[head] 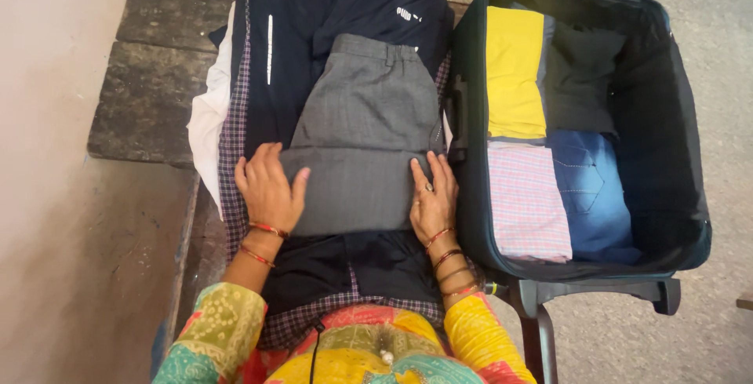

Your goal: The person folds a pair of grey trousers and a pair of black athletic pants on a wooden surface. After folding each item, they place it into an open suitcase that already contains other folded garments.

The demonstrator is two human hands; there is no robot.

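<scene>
Dark wooden bench (145,78) at upper left of frame carries a clothes pile. Left hand (268,186), open and flat, presses the left edge of folded grey trousers (362,141) at frame centre. Trousers lie on a navy jacket (329,7), over a checked cloth (233,117). Right hand (433,200), open, palm down on the trousers' right edge. At right, open dark suitcase (667,117) holds folded yellow garment (514,70), pink checked shirt (527,200), blue jeans (592,188).
</scene>
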